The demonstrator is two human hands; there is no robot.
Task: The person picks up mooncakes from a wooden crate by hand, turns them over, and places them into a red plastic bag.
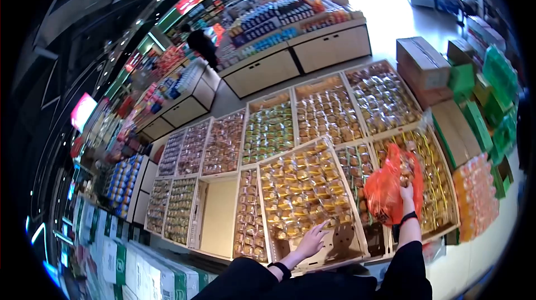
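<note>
My right hand is closed on a red plastic bag, which bulges with small wrapped brown items. The bag hangs over a bin of yellow-striped packs at the right of the display. My left hand holds nothing; its fingers are stretched out over the near end of a tilted wooden crate. Rows of clear-wrapped golden-brown items fill most of that crate, and its bare floor shows near my left hand. Dark bands circle both wrists.
More wooden bins of wrapped goods spread ahead and left, with one bare wooden compartment among them. Cardboard boxes and green crates stack at the right. White-green cartons stand at the near left. A person stands farther off.
</note>
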